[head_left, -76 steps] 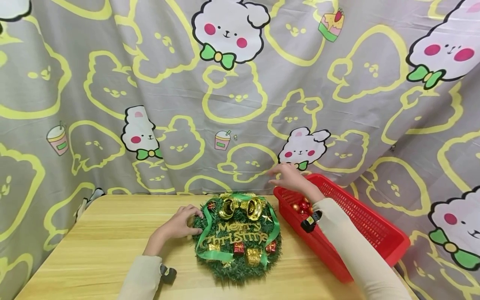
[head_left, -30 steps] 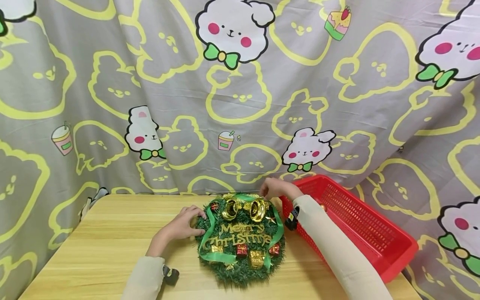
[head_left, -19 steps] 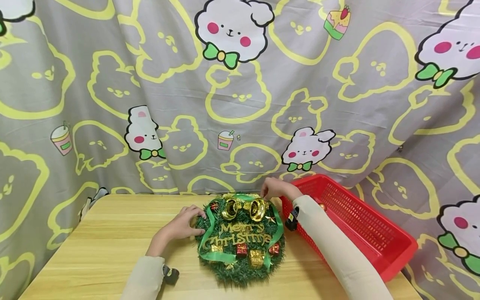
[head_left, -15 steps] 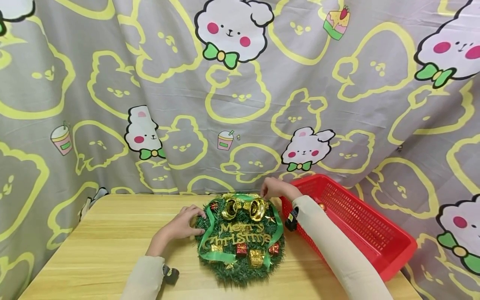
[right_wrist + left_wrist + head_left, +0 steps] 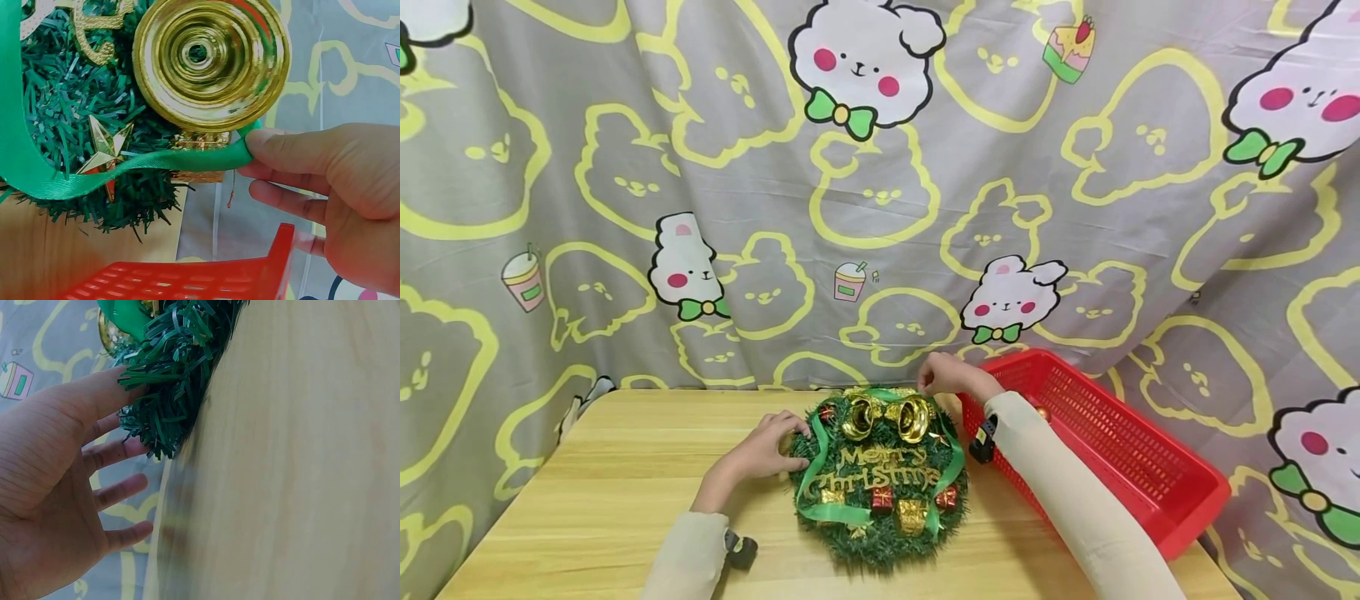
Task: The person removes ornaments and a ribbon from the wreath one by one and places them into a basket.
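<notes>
A green tinsel Christmas wreath (image 5: 880,533) lies on the table, with gold bells (image 5: 913,419), gold "Merry Christmas" lettering (image 5: 880,475), small gift boxes (image 5: 882,500) and green ribbon (image 5: 835,512). My left hand (image 5: 763,448) holds its left edge; in the left wrist view the thumb is on the tinsel (image 5: 169,406), two fingertips reach behind it and the other fingers are spread. At the upper right edge, my right hand (image 5: 953,375) pinches the green ribbon (image 5: 187,159) between thumb and forefinger, beside a bell (image 5: 212,62) and above a gold star (image 5: 109,147).
A red perforated basket (image 5: 1180,508) stands at the right, close to the wreath; an orange-gold bauble (image 5: 1043,413) shows inside, partly behind my right sleeve. The wooden table (image 5: 625,467) ends at a patterned curtain (image 5: 760,200) behind.
My right hand has moved from above the basket's far corner, left and down to the wreath's upper right, and pinches ribbon there. During the last second both hands have stayed nearly still.
</notes>
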